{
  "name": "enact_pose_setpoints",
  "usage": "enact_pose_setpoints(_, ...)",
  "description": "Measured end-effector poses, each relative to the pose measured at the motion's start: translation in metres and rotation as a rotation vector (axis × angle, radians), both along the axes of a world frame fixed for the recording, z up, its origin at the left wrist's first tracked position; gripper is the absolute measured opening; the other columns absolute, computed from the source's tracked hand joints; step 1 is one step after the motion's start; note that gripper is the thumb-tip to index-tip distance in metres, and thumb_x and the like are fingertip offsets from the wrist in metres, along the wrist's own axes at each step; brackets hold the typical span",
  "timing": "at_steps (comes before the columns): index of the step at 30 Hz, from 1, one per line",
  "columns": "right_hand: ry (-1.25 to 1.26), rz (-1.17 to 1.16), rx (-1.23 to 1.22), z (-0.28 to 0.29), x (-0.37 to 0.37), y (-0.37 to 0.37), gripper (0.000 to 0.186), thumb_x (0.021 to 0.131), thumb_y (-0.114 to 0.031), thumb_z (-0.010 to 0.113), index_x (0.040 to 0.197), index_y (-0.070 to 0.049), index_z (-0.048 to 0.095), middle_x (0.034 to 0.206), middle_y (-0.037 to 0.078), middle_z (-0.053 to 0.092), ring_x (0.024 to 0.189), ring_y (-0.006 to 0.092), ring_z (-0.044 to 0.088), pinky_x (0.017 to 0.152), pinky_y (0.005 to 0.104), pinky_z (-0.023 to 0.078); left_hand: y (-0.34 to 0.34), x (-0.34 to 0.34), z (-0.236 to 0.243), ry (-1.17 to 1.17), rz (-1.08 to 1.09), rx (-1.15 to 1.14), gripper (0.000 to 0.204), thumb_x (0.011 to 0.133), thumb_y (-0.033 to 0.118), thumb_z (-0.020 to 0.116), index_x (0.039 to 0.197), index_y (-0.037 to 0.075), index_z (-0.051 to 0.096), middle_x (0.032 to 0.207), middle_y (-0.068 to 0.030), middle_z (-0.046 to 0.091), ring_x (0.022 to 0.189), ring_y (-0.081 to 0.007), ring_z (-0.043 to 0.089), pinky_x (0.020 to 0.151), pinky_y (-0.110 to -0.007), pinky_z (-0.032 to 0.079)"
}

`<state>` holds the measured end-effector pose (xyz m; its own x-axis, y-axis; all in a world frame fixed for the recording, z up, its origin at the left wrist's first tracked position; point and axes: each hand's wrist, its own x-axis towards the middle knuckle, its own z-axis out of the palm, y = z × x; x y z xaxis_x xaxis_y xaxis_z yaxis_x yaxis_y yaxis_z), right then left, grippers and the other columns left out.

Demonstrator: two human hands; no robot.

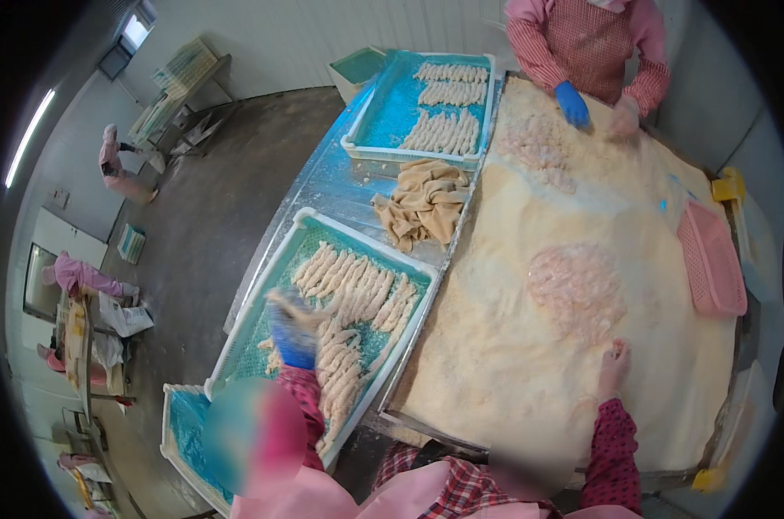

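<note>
My left hand [293,340], in a blue glove and blurred by motion, is over a white-rimmed tray [236,346] with a green mesh liner. A crumb-coated meat strip [295,310] shows at its fingers, seemingly held. Rows of similar coated strips [357,290] lie in the tray. On the crumb-covered table, my right hand [614,374] has its fingers curled together close to the lower edge of a pile of raw pink meat pieces [576,285]. What those fingers hold, if anything, is too small to make out.
A second white tray [374,121] with coated strips stands farther off, beyond a crumpled tan cloth [422,203]. Opposite, a co-worker's blue-gloved hand [572,104] is near another meat pile [537,147]. A pink basket [710,259] sits at right. A metal edge [461,238] divides trays from crumbs.
</note>
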<state>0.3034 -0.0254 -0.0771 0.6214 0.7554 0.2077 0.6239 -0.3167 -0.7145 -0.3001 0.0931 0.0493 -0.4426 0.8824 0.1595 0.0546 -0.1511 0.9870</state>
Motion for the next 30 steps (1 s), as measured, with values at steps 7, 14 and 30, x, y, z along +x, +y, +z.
enact_pose_setpoints(7,0.104,-0.032,-0.012,0.003,-0.001,0.006,0.024,0.082,-0.003,0.05,0.105,0.003,0.052,0.099,0.014,0.058,0.093,0.0253,0.056,0.085,0.0339,0.044,-0.01,-0.216,-0.128,0.092,-0.061,-0.392,0.055,0.097,0.045,0.033,0.131,0.003,0.046,0.121,-0.0088,0.056,0.105,-0.0203,0.053,0.092,-0.034,0.041)
enact_pose_setpoints(14,0.153,-0.15,-0.117,0.032,0.004,0.0,0.02,0.08,-0.005,0.056,0.098,0.0,0.053,0.088,0.007,0.055,0.084,0.0177,0.053,0.079,0.0296,0.044,0.032,-0.156,-0.097,0.022,-0.361,-0.58,0.051,0.097,0.039,0.035,0.127,0.0,0.049,0.123,-0.0151,0.055,0.116,-0.0231,0.05,0.099,-0.035,0.037)
enact_pose_setpoints(30,0.145,0.471,-0.25,0.095,-0.052,-0.087,0.036,0.084,-0.018,0.059,0.116,-0.001,0.055,0.118,0.009,0.054,0.108,0.0193,0.051,0.089,0.0323,0.044,-0.02,-0.155,-0.116,0.049,-0.274,-0.323,0.042,0.097,0.025,0.038,0.133,0.004,0.043,0.121,-0.0105,0.057,0.103,-0.0172,0.055,0.089,-0.029,0.043)
